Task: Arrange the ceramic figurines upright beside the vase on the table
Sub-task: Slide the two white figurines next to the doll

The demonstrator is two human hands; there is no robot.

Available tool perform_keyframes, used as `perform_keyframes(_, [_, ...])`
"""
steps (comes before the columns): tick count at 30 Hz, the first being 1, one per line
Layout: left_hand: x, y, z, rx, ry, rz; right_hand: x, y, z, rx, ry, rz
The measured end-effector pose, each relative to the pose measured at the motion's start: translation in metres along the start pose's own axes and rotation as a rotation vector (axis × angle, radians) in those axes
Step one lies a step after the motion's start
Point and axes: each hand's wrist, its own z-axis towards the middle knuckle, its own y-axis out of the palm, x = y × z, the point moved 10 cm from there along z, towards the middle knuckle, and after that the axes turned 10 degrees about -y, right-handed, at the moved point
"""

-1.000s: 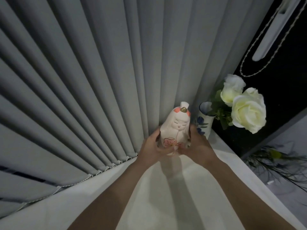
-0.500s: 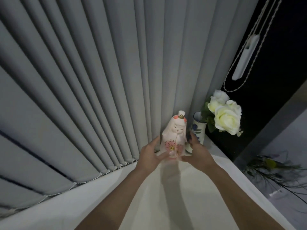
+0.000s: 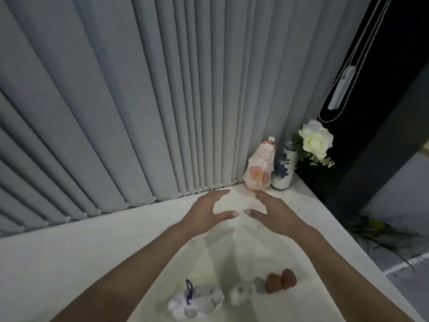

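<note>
A white ceramic doll figurine (image 3: 259, 168) with pink flower marks stands upright at the back of the white table (image 3: 69, 263), touching the left side of a small white vase (image 3: 282, 170) with blue flowers painted on it. White roses (image 3: 315, 140) lean out of the vase to the right. My left hand (image 3: 206, 211) and my right hand (image 3: 272, 211) hover just in front of the figurine, fingers spread, holding nothing. Near the front edge lie a white figurine with a blue loop (image 3: 192, 300), a small white one (image 3: 241, 293) and a brown one (image 3: 279, 280), all blurred.
Grey vertical blinds (image 3: 139, 101) hang right behind the table's back edge. A blind cord with a white pull (image 3: 341, 89) hangs at the right against a dark window. The table's right edge drops to a floor with dark leafy stems (image 3: 380, 235).
Both hands have let go of the doll figurine and drawn back towards me. The doll now stands alone by the vase. The view has tilted down, showing small figurines near the front.
</note>
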Motion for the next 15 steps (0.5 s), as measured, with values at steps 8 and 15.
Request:
perform_keyframes(8, [-0.111, 0.025, -0.109, -0.206, -0.168, 0.156, -0.026, 0.119, -0.080, -0.407, -0.217, -0.158])
perform_keyframes(15, [-0.142, 0.067, -0.146, -0.230, -0.211, 0.285, -0.004, 0.167, -0.089, -0.547, -0.244, -0.435])
